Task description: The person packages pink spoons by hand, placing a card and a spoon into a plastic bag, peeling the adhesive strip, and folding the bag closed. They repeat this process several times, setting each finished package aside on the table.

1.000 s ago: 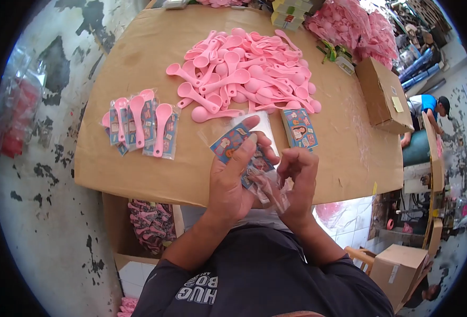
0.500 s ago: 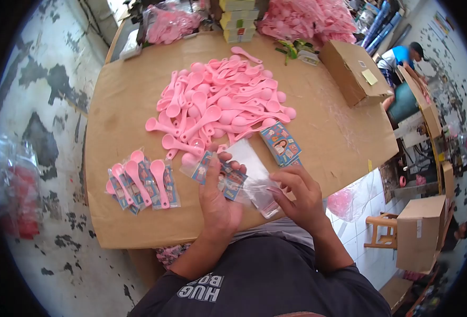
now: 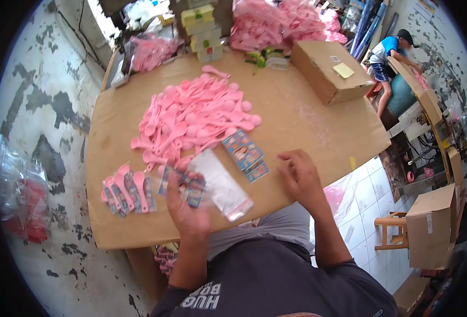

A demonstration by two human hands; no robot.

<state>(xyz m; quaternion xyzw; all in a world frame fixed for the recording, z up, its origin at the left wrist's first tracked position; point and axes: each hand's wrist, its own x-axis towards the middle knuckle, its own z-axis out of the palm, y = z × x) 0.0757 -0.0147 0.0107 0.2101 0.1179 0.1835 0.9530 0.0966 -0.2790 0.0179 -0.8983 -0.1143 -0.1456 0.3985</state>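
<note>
My left hand (image 3: 190, 214) is closed around several printed blue cards (image 3: 195, 191), which look to be in clear plastic. My right hand (image 3: 303, 182) hovers over the table to the right, fingers loosely bent and apart, holding nothing. Between the hands lies a stack of clear plastic bags (image 3: 220, 185). Just beyond it rests a stack of blue printed cards (image 3: 242, 150). A large heap of pink measuring spoons (image 3: 191, 113) covers the middle of the table. At the left, several pink spoons with cards in clear bags (image 3: 125, 190) lie fanned together.
The brown-covered table (image 3: 328, 158) carries a cardboard box (image 3: 328, 71) at the far right. Yellow boxes (image 3: 201, 34) are stacked at the back, beside bags of pink items (image 3: 281, 26). A person (image 3: 389, 61) works beyond the right edge, near a wooden stool (image 3: 389, 232).
My right hand has come away from the plastic bags and moved apart to the right. My left hand still holds the cards. The whole view has shifted, moving the table contents leftward.
</note>
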